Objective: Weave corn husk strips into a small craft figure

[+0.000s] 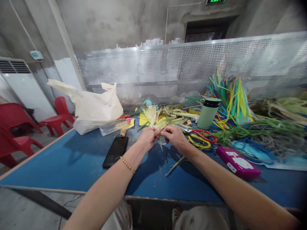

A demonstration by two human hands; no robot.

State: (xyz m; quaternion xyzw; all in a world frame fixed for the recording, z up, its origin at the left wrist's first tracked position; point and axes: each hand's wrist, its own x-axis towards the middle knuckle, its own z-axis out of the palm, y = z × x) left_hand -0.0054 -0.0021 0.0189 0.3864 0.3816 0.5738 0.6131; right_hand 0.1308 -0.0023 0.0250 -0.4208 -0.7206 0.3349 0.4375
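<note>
Both hands meet over the middle of the blue table, fingertips almost touching. My left hand [149,136] pinches the gathered end of a pale green corn husk [153,118], whose leaves fan out behind the fingers. From the other side my right hand [173,135] pinches the same husk, and a thin green strip hangs below the fingertips. The exact grip is partly hidden by the fingers. Right of my right hand lie scissors [208,135] with red handles and a yellow-handled tool [199,142]. A black phone [116,151] rests left of my left hand.
A white plastic bag [97,107] stands at the back left beside a clear plastic bottle [114,127]. A green tumbler [208,114], colourful pipe cleaners [236,99] and a magenta power strip [237,162] occupy the right. A perforated metal panel [144,70] borders the back.
</note>
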